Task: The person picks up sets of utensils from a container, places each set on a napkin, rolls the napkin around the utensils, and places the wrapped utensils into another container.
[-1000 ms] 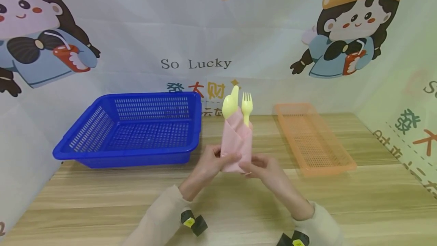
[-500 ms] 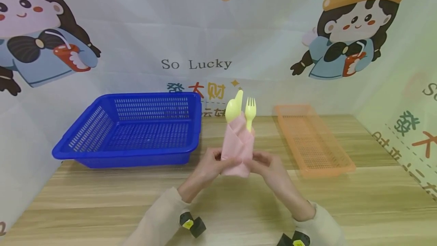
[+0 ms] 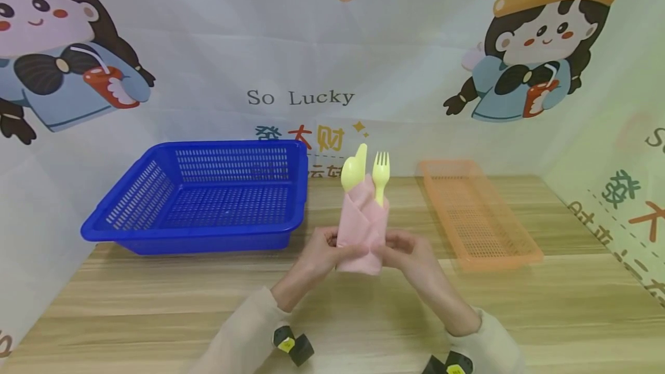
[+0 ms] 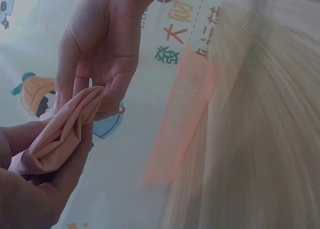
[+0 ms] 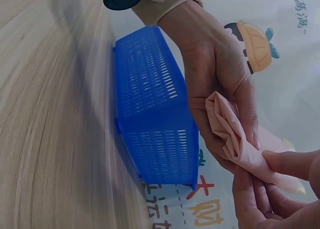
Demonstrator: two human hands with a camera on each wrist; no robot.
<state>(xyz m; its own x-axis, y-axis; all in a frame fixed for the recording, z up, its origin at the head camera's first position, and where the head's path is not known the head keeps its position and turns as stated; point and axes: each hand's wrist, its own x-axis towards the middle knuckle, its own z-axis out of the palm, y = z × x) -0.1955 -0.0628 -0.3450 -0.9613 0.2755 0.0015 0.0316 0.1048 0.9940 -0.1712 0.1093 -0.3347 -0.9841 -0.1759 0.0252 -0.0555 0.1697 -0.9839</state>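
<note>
A folded pink napkin (image 3: pixel 358 227) stands upright between my two hands, over the middle of the table. From its top stick out a pale yellow spoon (image 3: pixel 352 174), a knife (image 3: pixel 362 156) and a fork (image 3: pixel 381 172); their lower ends are hidden inside. My left hand (image 3: pixel 323 255) pinches the napkin's lower left side, thumb across the front. On the other side, my right hand (image 3: pixel 409 251) grips the lower right edge, its thumb also in front. Both wrist views show the layered folds of the napkin's bottom end (image 4: pixel 62 134) between the hands.
To the left stands a blue plastic basket (image 3: pixel 194 228) with slotted walls. A shallow orange mesh basket (image 3: pixel 499 261) lies on the right of the wooden table (image 3: pixel 208 299). Behind hangs a white printed cloth (image 3: pixel 296 51).
Both hands have lowered the napkin with its cutlery slightly, and the utensils' tips sit lower than a second ago. The thumbs have shifted a little on its front. Both baskets stay put.
</note>
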